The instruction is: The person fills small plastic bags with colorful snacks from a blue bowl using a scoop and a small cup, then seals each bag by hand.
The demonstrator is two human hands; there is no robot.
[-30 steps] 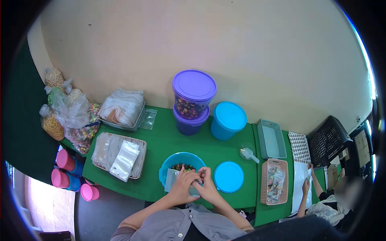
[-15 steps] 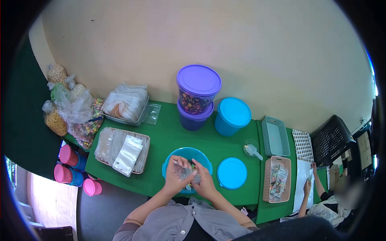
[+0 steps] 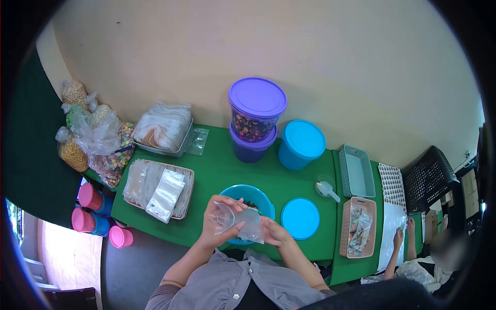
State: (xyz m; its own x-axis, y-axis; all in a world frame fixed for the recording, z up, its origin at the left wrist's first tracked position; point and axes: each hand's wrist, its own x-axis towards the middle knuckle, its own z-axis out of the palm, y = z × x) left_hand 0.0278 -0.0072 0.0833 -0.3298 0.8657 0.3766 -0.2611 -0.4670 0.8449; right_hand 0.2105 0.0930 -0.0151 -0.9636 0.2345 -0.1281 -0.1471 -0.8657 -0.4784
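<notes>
My left hand [image 3: 211, 232] is closed around what looks like a clear plastic cup [image 3: 222, 216], held tilted over the near side of the blue basin [image 3: 261, 194]. Beside the cup is a clear plastic bag [image 3: 252, 230], with my left thumb across it. The fingers of my right hand [image 3: 276, 232] grip the bag's right edge. Small dark and coloured pieces [image 3: 253, 206] show in the basin behind my hands; most of its inside is hidden. Whether anything lies in the bag is hard to make out.
A blue lid [image 3: 300, 219] and a scoop in a clear cup [image 3: 325, 187] lie right of the basin. Left stands a basket of clear bags [image 3: 165, 194]. Purple tubs [image 3: 257, 111] and a blue tub [image 3: 302, 144] stand behind. A co-worker's hand [image 3: 398, 238] is at far right.
My hands have come nearer my body and turned, with the clear cup and bag now more in sight. The whole view has shifted slightly. The co-worker's hands have moved a little.
</notes>
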